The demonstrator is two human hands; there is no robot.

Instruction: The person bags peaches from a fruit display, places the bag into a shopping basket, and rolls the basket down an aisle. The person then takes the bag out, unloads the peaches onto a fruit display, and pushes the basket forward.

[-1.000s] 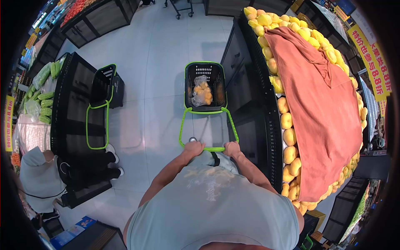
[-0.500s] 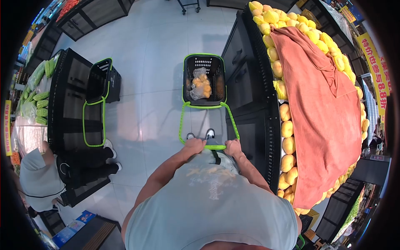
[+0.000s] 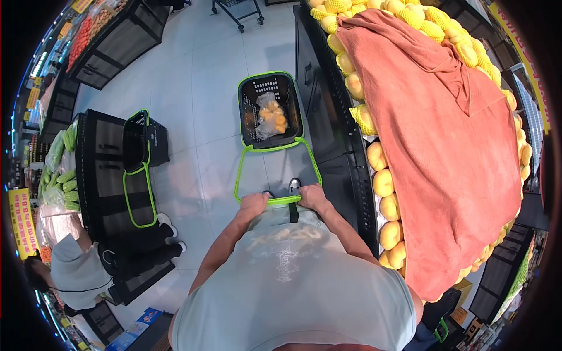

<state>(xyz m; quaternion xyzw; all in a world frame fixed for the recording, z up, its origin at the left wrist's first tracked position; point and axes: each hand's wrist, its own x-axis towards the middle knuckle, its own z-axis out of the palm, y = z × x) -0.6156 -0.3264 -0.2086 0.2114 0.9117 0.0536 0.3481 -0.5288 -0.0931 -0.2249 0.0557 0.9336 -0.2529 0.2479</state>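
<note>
In front of me on the floor is a black shopping basket (image 3: pixel 270 140) with a green rim and a long green handle (image 3: pixel 280 200). My left hand (image 3: pixel 254 204) is closed on the left part of the handle's bar. On the right part, my right hand (image 3: pixel 313 196) is closed too. A clear plastic bag of yellow-orange fruit (image 3: pixel 271 117) lies inside the basket. The undersides of both hands and some fingertips are hidden.
To my right is a fruit stand with yellow peaches (image 3: pixel 383 182) under a reddish cloth (image 3: pixel 433 140). At left, a person (image 3: pixel 82 272) stands by a vegetable stand (image 3: pixel 88 169) and another black basket (image 3: pixel 136 140). A cart (image 3: pixel 239 11) is ahead on the tiled floor.
The view has turned, so my basket and the fruit stand appear further left, and the other person further right. Both hands keep their hold on the handle.
</note>
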